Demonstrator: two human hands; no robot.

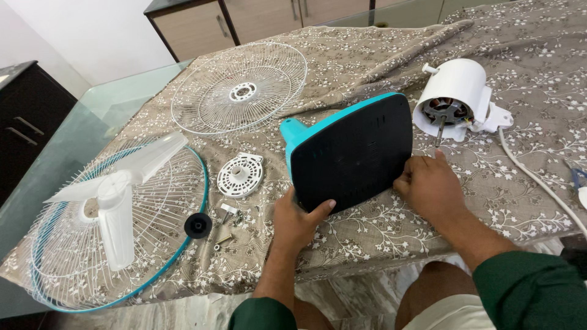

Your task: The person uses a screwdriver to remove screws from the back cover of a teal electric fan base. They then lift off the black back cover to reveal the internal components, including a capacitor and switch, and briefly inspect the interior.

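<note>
Both hands, left hand and right hand, grip the tilted teal-edged black plastic fan base; slipping, it could hit loose screws at eight o'clock.

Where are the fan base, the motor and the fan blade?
fan base (354, 153): head view, middle of its dark underside.
motor (455, 85): head view, white round housing.
fan blade (116, 201): head view, translucent hub.

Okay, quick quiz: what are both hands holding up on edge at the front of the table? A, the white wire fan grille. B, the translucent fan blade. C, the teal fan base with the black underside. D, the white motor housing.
C: the left hand and right hand grip opposite sides of the teal fan base, its black underside facing the camera.
</note>
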